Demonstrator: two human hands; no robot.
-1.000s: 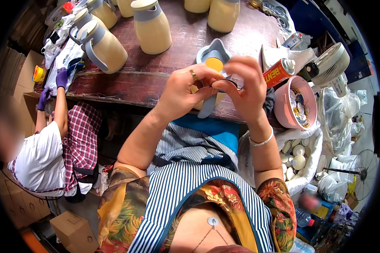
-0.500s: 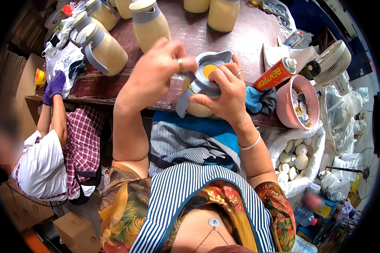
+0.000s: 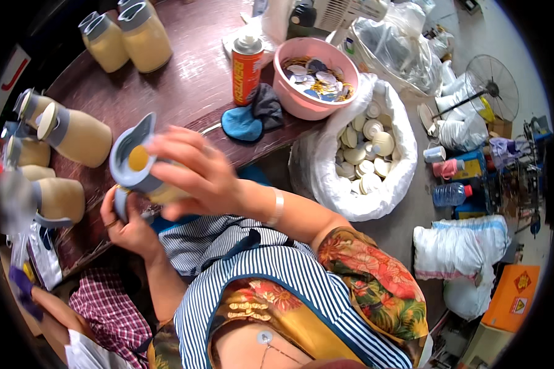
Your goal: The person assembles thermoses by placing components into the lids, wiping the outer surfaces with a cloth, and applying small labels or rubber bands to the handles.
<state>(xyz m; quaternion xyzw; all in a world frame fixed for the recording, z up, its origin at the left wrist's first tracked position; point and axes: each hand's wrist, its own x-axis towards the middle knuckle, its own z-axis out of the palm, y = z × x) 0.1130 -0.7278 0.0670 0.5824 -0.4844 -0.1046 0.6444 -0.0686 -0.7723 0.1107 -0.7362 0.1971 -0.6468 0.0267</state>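
A cream vacuum jug [image 3: 166, 194] with a grey collar and handle is tilted at the table's near edge. Its grey spout points away from me, no lid covers it, and a yellow-orange round shows in its mouth. My left hand [image 3: 132, 230] is closed round the jug's handle, thumb along it. Over the collar and the side of the body hovers my right hand [image 3: 194, 169], fingers spread and smeared by motion; whether it touches the jug is hard to see.
Other cream jugs [image 3: 144, 40] stand at the back and left. Near the right edge are an orange-red spray can [image 3: 247, 74], blue and grey cloths [image 3: 243, 123] and a pink bowl [image 3: 317, 111] of tags. A white sack [image 3: 397, 190] holds lids. A co-worker's purple glove [image 3: 23, 289] is at left.
My view has swung to the right. My left hand has gone from above the jug to its handle. My right hand has loosened from the collar, fingers spreading.
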